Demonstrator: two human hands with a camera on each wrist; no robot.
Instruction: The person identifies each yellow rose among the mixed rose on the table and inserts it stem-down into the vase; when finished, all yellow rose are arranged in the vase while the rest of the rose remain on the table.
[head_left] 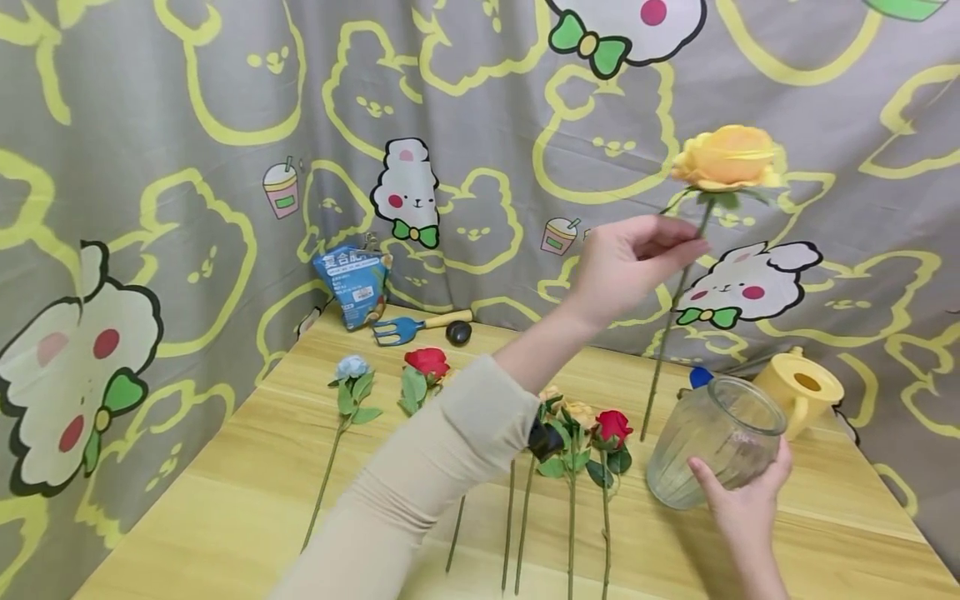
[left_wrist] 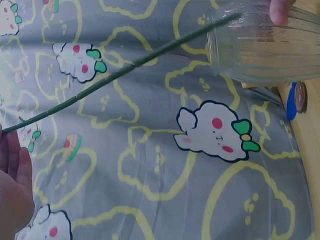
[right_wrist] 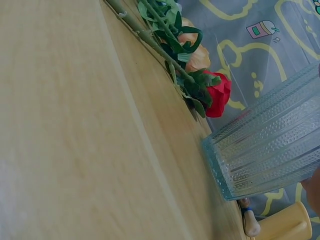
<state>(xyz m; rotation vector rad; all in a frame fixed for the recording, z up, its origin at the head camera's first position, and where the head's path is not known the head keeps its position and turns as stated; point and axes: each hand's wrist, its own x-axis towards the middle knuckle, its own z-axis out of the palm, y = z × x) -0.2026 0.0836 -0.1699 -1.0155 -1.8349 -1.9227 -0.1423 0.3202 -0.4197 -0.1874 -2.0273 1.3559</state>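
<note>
My left hand pinches the green stem of a yellow artificial rose, held high above the table. The stem slants down, its lower end left of a ribbed clear glass vase in the head view. In the left wrist view that end overlaps the vase near its mouth; whether they touch I cannot tell. My right hand grips the vase from the right, thumb on its near side. The vase leans to the right, mouth up; its base is close to the tabletop.
Several artificial flowers lie on the wooden table, among them a blue one and red roses. A yellow watering can stands behind the vase. A blue packet and a small hand fork are at the back left. Patterned curtains surround the table.
</note>
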